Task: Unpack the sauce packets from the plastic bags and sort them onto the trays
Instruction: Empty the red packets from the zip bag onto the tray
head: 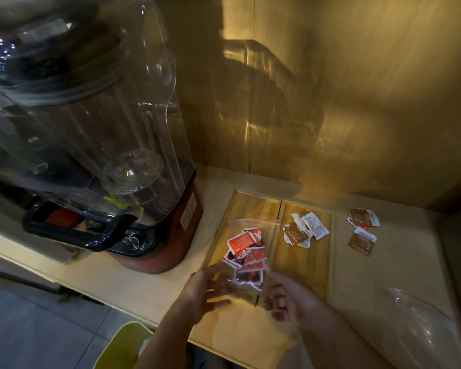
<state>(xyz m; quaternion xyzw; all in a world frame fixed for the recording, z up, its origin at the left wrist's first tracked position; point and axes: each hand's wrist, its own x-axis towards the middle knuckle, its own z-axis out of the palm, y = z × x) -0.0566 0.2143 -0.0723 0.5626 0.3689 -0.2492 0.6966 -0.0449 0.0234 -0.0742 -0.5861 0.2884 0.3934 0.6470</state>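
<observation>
Pale wooden counter [149, 286] against a wood-panelled wall. Two wooden trays lie side by side: the left tray [253, 206] is under a clear plastic bag [246, 251] of red sauce packets, its near end pinched by the left hand [200, 294] and right hand [290, 302]; the right tray [304, 262] holds a few brown and white packets [305, 229]. Two more small clusters of brown packets [362, 230] lie on the counter beyond. A blender [96, 145] crowds the left.

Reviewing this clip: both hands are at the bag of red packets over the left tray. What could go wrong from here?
1. The red packets lie heaped in the clear bag; tipped out, some could slide onto the right tray with the brown and white packets.
2. The loose packets on the counter may get overlooked.
</observation>
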